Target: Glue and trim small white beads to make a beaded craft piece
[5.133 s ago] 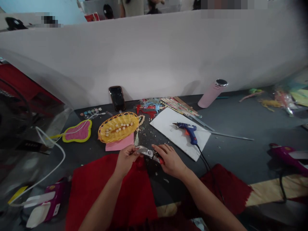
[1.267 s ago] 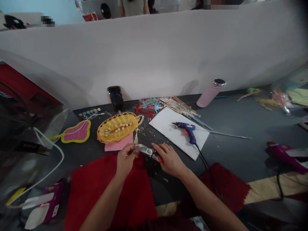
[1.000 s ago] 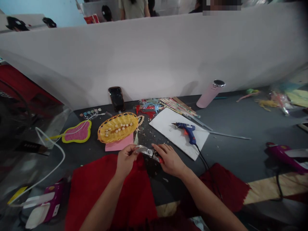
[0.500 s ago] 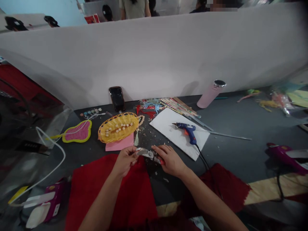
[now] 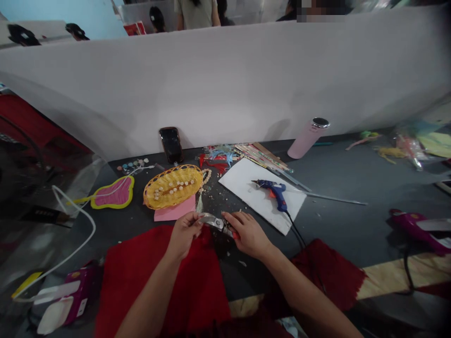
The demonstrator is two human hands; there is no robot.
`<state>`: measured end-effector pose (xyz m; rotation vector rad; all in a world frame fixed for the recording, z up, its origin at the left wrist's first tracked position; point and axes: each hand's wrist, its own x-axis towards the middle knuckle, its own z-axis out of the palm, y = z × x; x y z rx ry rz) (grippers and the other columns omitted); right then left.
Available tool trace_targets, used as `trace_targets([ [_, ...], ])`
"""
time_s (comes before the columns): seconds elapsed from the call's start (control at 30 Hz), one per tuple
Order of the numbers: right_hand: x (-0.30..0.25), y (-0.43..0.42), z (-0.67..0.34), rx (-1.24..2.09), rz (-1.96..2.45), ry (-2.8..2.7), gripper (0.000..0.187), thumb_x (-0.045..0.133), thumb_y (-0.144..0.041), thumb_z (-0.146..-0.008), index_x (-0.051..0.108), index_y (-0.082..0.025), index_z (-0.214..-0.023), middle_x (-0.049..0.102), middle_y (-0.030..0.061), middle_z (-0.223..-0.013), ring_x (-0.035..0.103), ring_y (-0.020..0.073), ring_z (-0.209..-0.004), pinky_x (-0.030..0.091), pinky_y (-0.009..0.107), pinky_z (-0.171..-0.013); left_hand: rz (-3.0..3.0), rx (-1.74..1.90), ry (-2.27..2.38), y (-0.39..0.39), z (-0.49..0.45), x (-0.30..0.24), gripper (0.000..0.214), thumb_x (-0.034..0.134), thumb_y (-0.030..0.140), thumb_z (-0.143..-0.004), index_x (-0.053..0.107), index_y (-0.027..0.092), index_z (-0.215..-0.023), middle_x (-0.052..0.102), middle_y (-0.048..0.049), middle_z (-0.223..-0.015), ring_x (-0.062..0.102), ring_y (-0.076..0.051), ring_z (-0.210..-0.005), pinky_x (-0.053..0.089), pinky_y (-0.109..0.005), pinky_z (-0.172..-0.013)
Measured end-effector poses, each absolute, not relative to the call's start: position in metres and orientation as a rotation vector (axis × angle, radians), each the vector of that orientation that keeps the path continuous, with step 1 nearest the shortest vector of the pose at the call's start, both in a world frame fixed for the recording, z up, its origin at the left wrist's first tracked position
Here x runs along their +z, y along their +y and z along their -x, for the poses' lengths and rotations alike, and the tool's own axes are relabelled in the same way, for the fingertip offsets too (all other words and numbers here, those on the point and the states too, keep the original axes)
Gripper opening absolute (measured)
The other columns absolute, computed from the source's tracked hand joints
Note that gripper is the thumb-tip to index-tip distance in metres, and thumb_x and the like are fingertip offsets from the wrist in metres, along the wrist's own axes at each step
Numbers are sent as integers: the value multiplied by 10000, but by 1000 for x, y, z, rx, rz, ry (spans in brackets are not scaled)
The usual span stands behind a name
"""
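Observation:
My right hand [image 5: 248, 234] is closed round the red handles of a pair of pruning shears [image 5: 216, 222], whose curved silver jaws point left. At the tip of the jaws, the fingers of my left hand [image 5: 183, 234] are pinched together. Whatever small piece they hold is hidden by the fingers. Beneath my left hand lies a red cloth [image 5: 141, 263]. Just beyond it are a pink sheet [image 5: 175, 211] and a yellow wicker basket [image 5: 165, 190] with small pale flower-like pieces inside.
A blue glue gun [image 5: 276, 190] rests on a white board [image 5: 239, 180] to the right. Behind lie red tassels [image 5: 216, 165] and thin sticks [image 5: 262, 155]. A phone [image 5: 171, 144] and a pink bottle [image 5: 306, 141] stand near the partition [image 5: 225, 89]. Crumbs dot the grey tabletop [image 5: 338, 173].
The shears and my right hand have shifted very slightly to the left. My left hand keeps its pinch almost in the same place.

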<state>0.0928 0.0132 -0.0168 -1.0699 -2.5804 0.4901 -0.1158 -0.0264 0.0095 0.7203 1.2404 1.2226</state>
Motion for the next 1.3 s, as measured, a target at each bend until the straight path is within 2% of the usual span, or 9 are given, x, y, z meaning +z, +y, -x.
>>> trace_targets([
  [0.13, -16, 15, -95, 534, 1008, -2606, 649, 469, -67, -714, 360, -198, -1341, 521, 105, -1147, 475, 235, -1008, 372, 397, -902, -657, 1085, 1151, -27, 121, 16, 247, 716, 286, -621, 539, 115, -649, 600, -23, -584, 280, -10, -391, 156, -166, -394],
  [0.27, -14, 17, -97, 554, 984, -2617, 651, 474, -57, -698, 381, -198, -1327, 520, 104, -1150, 472, 232, -1011, 378, 384, -884, -595, 1018, 1070, -28, 124, 16, 279, 733, 280, -613, 508, 116, -635, 619, -46, -578, 276, 0, -374, 141, -158, -391],
  [0.67, -15, 11, -94, 542, 1057, -2579, 627, 458, -61, -699, 408, -204, -1308, 568, 91, -1031, 526, 203, -942, 424, 328, -836, -624, 1079, 1101, -29, 122, 7, 238, 688, 287, -679, 531, 121, -748, 610, -22, -610, 258, -1, -368, 141, -171, -396],
  [0.87, -11, 13, -96, 635, 1033, -2573, 608, 449, -74, -708, 404, -192, -1303, 568, 95, -1044, 533, 202, -953, 436, 320, -840, -817, 1181, 1249, -30, 117, 0, 266, 634, 361, -718, 474, 151, -691, 608, 4, -607, 287, -29, -391, 180, -181, -404],
  [1.07, -10, 15, -99, 690, 1000, -2568, 602, 461, -84, -708, 410, -195, -1298, 559, 97, -1079, 525, 204, -973, 427, 323, -863, -866, 1184, 1241, -29, 117, -3, 241, 615, 357, -729, 507, 146, -685, 611, 7, -613, 290, -34, -406, 194, -186, -412],
  [1.17, -12, 15, -97, 624, 1031, -2572, 635, 474, -74, -693, 400, -194, -1313, 542, 100, -1113, 502, 219, -1006, 392, 363, -904, -810, 1165, 1217, -27, 117, 4, 223, 644, 328, -708, 536, 133, -691, 609, -4, -599, 278, -24, -399, 177, -178, -408],
  [1.3, -12, 15, -95, 570, 1039, -2599, 681, 481, -57, -680, 373, -212, -1335, 535, 93, -1131, 488, 226, -1018, 371, 385, -900, -586, 1073, 1098, -28, 121, 12, 287, 737, 306, -600, 526, 127, -674, 607, -24, -563, 244, -2, -366, 122, -160, -379],
])
